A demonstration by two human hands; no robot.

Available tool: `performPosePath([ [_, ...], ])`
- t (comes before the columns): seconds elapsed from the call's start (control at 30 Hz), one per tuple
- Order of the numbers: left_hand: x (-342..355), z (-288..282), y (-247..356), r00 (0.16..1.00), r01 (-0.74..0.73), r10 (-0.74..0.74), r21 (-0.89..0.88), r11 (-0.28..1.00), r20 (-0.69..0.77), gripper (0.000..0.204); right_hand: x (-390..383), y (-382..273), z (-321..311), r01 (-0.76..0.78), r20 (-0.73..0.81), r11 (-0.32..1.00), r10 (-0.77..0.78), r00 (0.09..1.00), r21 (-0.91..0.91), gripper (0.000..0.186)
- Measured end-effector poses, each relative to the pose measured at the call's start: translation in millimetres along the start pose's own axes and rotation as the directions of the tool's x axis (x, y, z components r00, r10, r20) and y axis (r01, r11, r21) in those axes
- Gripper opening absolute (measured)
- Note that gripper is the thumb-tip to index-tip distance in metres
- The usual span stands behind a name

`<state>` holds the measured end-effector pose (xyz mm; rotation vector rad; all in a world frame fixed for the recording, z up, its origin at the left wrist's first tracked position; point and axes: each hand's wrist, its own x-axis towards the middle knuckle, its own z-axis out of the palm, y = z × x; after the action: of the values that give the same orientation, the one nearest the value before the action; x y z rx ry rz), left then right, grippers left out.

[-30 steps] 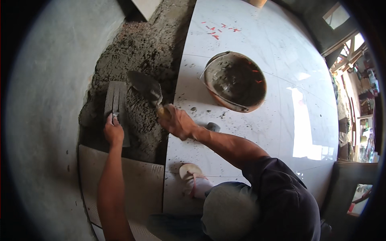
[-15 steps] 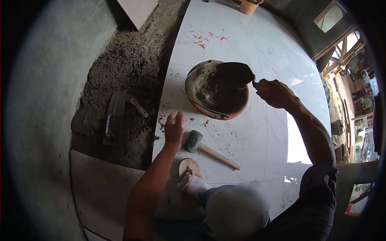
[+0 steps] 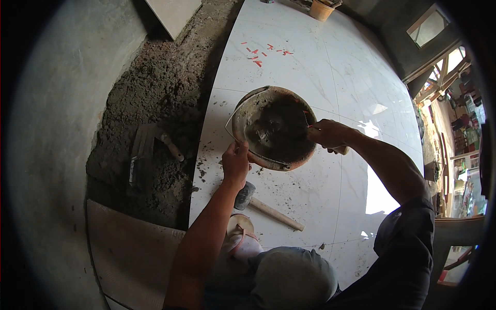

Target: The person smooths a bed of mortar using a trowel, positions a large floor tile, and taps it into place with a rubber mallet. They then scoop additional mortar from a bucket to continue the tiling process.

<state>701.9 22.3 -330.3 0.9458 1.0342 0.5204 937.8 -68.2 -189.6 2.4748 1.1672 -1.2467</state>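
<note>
A round orange-brown bucket (image 3: 302, 161) with wet grey mortar (image 3: 274, 126) inside stands on the white tiles. My left hand (image 3: 236, 164) is closed on the bucket's near left rim, beside its wire handle. Over the right rim, my right hand (image 3: 326, 133) grips a trowel whose wooden handle end (image 3: 341, 150) shows beneath my palm. The trowel's blade is down in the dark bucket and mostly hidden. Close below my left hand lies a mallet (image 3: 245, 195) with a black head and wooden handle.
A flat steel trowel (image 3: 142, 157) lies on the rough mortar bed (image 3: 129, 103) between the tiles and the left wall. Red tile spacers (image 3: 256, 56) are scattered farther off. A small orange pail (image 3: 321, 10) stands at the far end. My sandalled foot (image 3: 245, 243) is near the mallet.
My right hand has lowered the trowel from above the bucket's far rim into it. My left hand has moved up and right from above the tiles onto the rim.
</note>
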Motion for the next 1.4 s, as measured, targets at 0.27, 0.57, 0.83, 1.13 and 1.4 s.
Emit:
performPosePath([
  [0.27,-21,-12,-12,0.996,-0.046,0.033,-0.147,0.988,-0.088,0.022,15,-5,37,0.090,0.167,0.994,-0.100,0.981,0.066,0.038],
  [0.57,-47,-42,-11,0.996,0.012,-0.034,-0.243,0.970,-0.085,0.020,2,-39,61,0.208,0.216,0.977,-0.214,0.953,0.051,0.035],
  [0.83,-62,-50,-11,0.988,0.046,-0.083,-0.271,0.962,-0.129,0.016,-26,-69,55,0.312,0.274,0.948,-0.317,0.908,0.066,0.033],
  [1.13,-56,-59,-6,0.996,0.054,-0.070,-0.265,0.963,-0.052,0.017,-47,-75,67,0.457,0.094,0.864,-0.447,0.889,-0.213,0.030],
  [1.4,-71,-58,8,0.970,0.199,-0.208,-0.077,0.977,-0.129,0.026,-50,-108,114,0.161,0.045,0.986,-0.162,0.986,0.032,0.049],
])
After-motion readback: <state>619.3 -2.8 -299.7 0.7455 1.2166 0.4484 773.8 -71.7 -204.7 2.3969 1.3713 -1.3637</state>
